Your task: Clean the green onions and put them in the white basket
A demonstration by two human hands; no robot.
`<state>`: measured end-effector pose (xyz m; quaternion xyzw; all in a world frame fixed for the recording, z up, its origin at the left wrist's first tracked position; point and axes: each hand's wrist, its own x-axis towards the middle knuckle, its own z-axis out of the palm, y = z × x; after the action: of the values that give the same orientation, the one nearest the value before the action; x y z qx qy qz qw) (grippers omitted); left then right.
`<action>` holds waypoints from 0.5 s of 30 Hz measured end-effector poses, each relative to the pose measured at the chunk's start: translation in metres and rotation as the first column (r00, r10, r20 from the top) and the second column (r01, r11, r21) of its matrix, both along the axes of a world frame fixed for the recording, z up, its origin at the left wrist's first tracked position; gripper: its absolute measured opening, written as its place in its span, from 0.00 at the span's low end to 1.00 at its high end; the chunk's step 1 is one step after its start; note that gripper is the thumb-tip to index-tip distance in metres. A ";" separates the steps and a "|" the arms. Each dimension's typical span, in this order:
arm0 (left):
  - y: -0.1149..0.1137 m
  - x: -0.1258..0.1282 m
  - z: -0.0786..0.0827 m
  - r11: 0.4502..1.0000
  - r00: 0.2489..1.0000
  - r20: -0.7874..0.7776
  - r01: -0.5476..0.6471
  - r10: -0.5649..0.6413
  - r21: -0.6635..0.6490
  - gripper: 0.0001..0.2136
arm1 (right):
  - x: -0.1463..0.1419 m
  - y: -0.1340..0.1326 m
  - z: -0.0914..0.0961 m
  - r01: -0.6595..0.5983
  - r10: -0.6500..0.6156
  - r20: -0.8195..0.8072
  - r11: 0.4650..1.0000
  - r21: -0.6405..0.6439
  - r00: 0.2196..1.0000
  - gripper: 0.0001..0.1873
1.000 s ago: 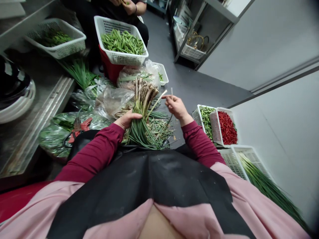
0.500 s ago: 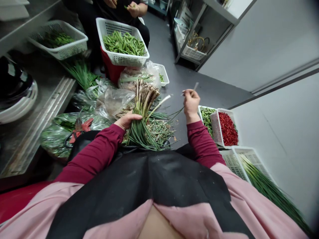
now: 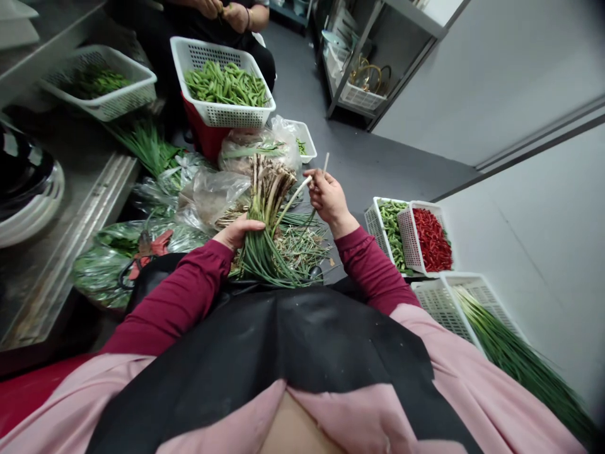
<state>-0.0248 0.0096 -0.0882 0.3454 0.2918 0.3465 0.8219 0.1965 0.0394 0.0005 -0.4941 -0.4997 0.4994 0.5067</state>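
Observation:
My left hand (image 3: 237,232) is wrapped round a bunch of scallions (image 3: 267,189), thumb across the stems. The brown, dirty root ends point up and away; the green leaves hang down over my apron (image 3: 283,340). One clean white scallion (image 3: 299,192) sticks out of the bunch to the right. At its tip, the fingers of my right hand (image 3: 329,197) are pinched together. A thin pale strand (image 3: 326,162) rises above these fingers, and a green leaf hangs below them. Scallion trimmings (image 3: 305,247) lie in a heap beneath the bunch.
Beyond stands a white basket of green pods (image 3: 224,115); behind it are a co-worker's hands (image 3: 231,14). Baskets of green peppers (image 3: 375,221), red chillies (image 3: 410,243) and long scallions (image 3: 466,325) stand at right. Bagged greens and red-handled scissors (image 3: 150,249) are at left.
My right hand has moved left, bringing the thin pale strand to the tip of the white scallion. My left hand still holds the bunch. The co-worker's hands have come together.

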 end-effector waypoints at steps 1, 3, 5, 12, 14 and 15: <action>0.000 0.000 0.000 1.000 1.000 0.000 -0.002 0.002 0.007 0.23 | -0.004 0.005 0.002 0.015 -0.015 -0.017 1.000 0.003 1.000 0.23; 0.000 0.000 0.000 1.000 1.000 0.006 -0.004 0.004 0.013 0.23 | -0.001 0.016 0.004 0.102 -0.101 -0.006 0.994 0.037 0.995 0.23; 0.001 -0.002 0.001 1.000 1.000 0.018 -0.003 0.003 0.009 0.24 | 0.016 0.027 0.005 0.237 -0.246 0.071 0.965 0.112 0.967 0.23; -0.001 -0.005 0.007 0.999 0.997 0.076 -0.033 0.032 0.013 0.25 | 0.079 0.021 -0.005 0.268 -0.216 0.752 0.962 0.055 0.622 0.24; 0.000 -0.003 0.007 1.000 0.997 0.074 -0.025 0.024 0.013 0.25 | 0.062 0.006 -0.014 0.171 -0.101 0.695 0.985 -0.031 0.712 0.23; 0.000 -0.002 0.007 1.000 0.998 0.065 -0.017 0.016 0.013 0.25 | 0.047 -0.002 -0.019 0.094 -0.049 0.583 0.994 -0.049 0.811 0.23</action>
<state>-0.0269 0.0096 -0.0812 0.3372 0.2655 0.3664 0.8256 0.2434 0.0376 -0.0182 -0.6601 -0.5923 0.3239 0.3295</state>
